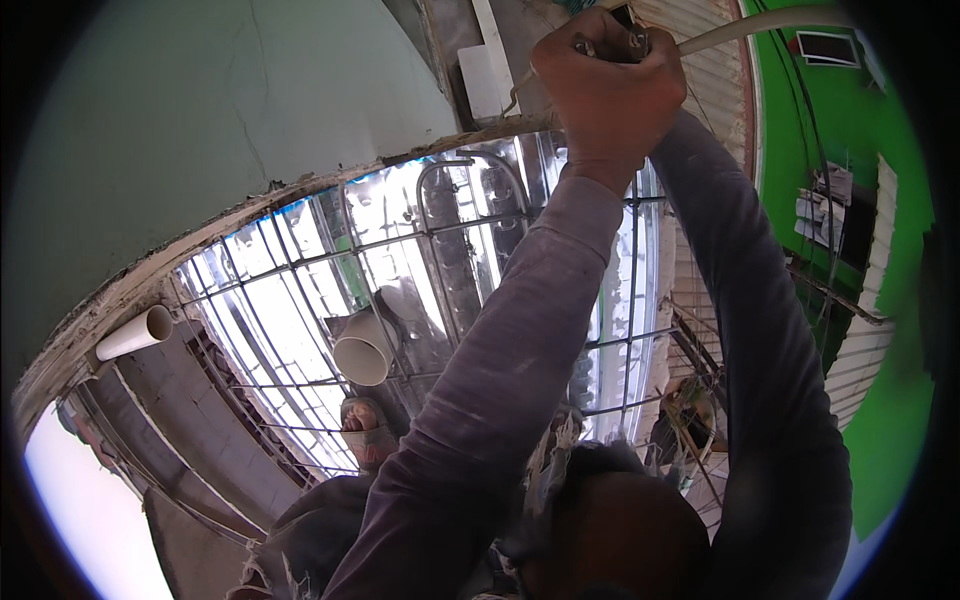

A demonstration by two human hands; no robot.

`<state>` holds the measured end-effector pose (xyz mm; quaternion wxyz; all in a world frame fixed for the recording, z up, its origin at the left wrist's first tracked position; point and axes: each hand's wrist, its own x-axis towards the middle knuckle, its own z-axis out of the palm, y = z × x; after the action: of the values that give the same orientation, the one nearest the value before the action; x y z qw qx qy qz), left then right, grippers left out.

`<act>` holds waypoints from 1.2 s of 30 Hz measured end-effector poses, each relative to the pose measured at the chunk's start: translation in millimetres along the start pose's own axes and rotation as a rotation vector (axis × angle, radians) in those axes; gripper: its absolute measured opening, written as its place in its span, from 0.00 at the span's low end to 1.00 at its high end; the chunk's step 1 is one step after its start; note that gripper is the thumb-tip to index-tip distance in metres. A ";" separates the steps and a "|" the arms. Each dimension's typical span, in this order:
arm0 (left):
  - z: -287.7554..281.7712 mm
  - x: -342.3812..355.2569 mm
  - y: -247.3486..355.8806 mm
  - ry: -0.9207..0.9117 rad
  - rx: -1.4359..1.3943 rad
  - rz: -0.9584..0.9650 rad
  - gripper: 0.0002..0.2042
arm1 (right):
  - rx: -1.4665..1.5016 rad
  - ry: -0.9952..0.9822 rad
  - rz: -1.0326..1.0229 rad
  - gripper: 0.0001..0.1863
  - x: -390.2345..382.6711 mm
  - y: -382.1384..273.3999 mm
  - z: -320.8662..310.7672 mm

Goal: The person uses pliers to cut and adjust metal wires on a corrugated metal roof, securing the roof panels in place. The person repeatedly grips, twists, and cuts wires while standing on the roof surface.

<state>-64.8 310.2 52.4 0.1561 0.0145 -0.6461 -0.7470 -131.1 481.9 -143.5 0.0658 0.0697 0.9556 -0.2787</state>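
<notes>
My left hand (610, 95) is raised to the top of the view, closed in a fist. Small dark metal parts (637, 42) show between its fingers, but I cannot make out what they belong to. A thick pale cable or hose (765, 22) comes in from the right and ends at the fist. My right sleeve (740, 230) reaches up behind the left hand, which hides the right hand and its fingers. A thin bent wire (515, 97) and a white flat box (480, 82) are just left of the fist.
A grid of metal bars (290, 265) spans shiny corrugated sheets below. Pale pipe ends (362, 360) (135, 335) stick out at the left. A pale green wall (220, 110) fills the upper left; dark wires (815, 130) hang before a bright green wall (910, 330). A foot (367, 425) shows below.
</notes>
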 end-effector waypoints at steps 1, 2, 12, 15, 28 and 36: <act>-1.7 0.3 0.3 0.012 -0.022 -0.053 0.18 | -0.003 0.010 -0.009 0.15 0.2 -1.5 -2.0; -3.8 0.8 -1.8 0.024 -0.043 -0.105 0.18 | -0.005 0.016 -0.010 0.15 -4.1 -2.0 -3.1; -2.8 1.0 26.4 -0.012 -0.108 -0.117 0.18 | -0.058 0.067 -0.033 0.16 0.4 0.0 -23.2; -0.5 -4.4 31.9 0.022 -0.063 -0.160 0.18 | -0.070 0.077 -0.016 0.17 -6.1 4.6 -34.0; -13.9 -0.6 3.8 -0.116 -0.149 -0.072 0.14 | -0.086 0.104 -0.082 0.18 7.4 -20.0 -28.7; -10.1 -3.7 41.2 0.034 -0.114 -0.267 0.14 | -0.102 0.184 -0.100 0.20 35.9 -25.7 -36.2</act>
<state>-50.2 296.6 90.0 0.0667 0.1043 -0.5923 -0.7962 -173.9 483.5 -105.7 -0.0326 0.0435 0.9728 -0.2251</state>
